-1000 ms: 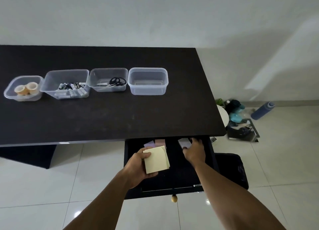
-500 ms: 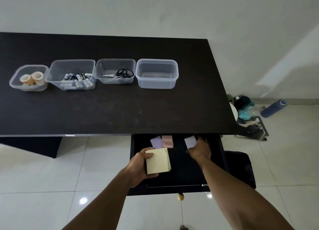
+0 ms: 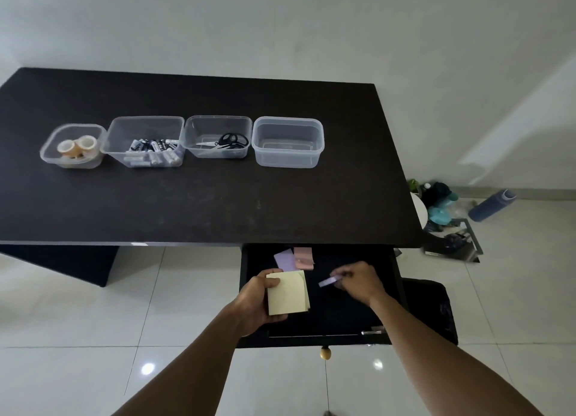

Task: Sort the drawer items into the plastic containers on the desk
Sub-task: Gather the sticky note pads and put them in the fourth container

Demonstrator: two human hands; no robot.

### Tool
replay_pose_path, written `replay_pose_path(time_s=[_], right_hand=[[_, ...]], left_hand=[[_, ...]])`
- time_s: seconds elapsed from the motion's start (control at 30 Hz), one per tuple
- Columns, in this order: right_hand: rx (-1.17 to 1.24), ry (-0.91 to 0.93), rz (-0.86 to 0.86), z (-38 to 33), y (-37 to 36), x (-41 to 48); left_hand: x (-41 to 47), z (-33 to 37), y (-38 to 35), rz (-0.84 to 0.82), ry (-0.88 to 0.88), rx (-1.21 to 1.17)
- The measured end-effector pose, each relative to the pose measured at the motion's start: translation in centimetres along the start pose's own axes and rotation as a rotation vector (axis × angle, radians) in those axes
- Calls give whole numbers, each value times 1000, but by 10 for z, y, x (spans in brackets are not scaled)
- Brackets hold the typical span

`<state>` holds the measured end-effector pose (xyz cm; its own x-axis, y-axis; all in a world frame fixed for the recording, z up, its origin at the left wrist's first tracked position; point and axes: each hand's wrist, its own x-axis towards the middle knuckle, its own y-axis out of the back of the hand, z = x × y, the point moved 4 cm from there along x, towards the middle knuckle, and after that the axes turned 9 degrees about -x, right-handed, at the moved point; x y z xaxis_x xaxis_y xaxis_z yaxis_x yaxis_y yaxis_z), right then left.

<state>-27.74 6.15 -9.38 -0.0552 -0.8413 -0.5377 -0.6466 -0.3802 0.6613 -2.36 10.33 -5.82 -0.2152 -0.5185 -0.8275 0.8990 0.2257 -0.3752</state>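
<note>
Item 1: desk (image 3: 218,203), dark top, set against a pale wall; four clear plastic containers stood in a row on it, towards the far left.

Item 2: first container (image 3: 51,142), leftmost, held tape rolls (image 3: 74,146); second container (image 3: 124,128), touching it, held batteries (image 3: 152,152); third container (image 3: 199,125) held black-handled scissors (image 3: 229,141); fourth container (image 3: 288,163), rightmost, stood just beside the third.

Item 3: drawer (image 3: 343,316), black, pulled open under the desk's near right edge; round wooden knob (image 3: 325,352) on its front.

Item 4: left hand (image 3: 254,303), over the drawer's left part, fingers and thumb curled round a stack of yellow note pads (image 3: 288,295); stack held flat-face up, slightly fanned.

Item 5: right hand (image 3: 358,283), over the drawer's middle, fingertips pinched on a small lilac note (image 3: 329,281); note seen edge-on and blurred, just right of the yellow stack and apart from it.

Item 6: loose lilac pad (image 3: 285,259) and pink pad (image 3: 303,257), side by side at the drawer's back; lilac pad's near corner met the yellow stack's top edge in the view; whether they touched could not be told.

Item 7: white tiled floor; blue bottle (image 3: 491,209) lying on it right of the desk; black bag (image 3: 433,306) beside the drawer's right wall.
</note>
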Motion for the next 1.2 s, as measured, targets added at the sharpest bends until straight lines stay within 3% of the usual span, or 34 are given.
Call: replay_pose_path(time_s=[0.23,0.47,0.6,0.77,1.03,1.1,1.2], right_hand=[[356,5,-47,-23,29,-46],[652,112,-225,-68,63,-73],[503,209,-320,-94,64,-83],[247,268,-321,-107,47,-87],[157,335,-48,-113,29,-80],[219,309,5,-104,26,-78],[293,119,18,-74,13,-63]], left_hand=[[-22,9,-4,-6,-38,-7],[-43,18,-12,5,-72,-4],[-50,17,-21,-3,-54,6],[-48,12,-28,-52,-32,-7],[-46,9,-21,-87,-46,-7],[-44,8,-17,-83,-41,-2],[-35,5,-10,-68,-31,-12]])
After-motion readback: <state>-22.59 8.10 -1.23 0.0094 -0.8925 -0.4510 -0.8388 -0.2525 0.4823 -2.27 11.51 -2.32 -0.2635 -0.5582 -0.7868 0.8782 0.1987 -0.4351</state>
